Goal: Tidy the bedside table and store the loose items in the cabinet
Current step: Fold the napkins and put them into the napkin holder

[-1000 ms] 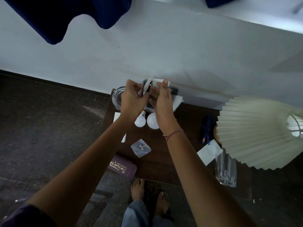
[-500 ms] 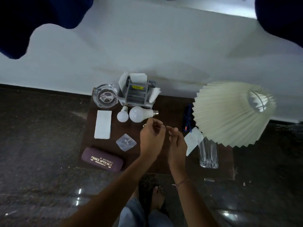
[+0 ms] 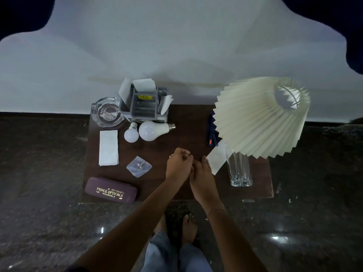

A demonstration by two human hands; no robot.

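Larger bulb (image 3: 150,130) lies flat, cap pointing right; left hand (image 3: 178,163) curled, seemingly empty.

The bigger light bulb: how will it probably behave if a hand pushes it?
The bigger light bulb lies on its side with a round dome, so it would probably roll on the table. It seems to touch the smaller bulb, so a push may shift both. Its smooth surface looks slippery.

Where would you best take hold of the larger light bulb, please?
Grip its tapered neck from the right: the larger bulb lies on its side, metal cap pointing right with bare table there, while its round globe is crowded by the smaller bulb and the organiser.
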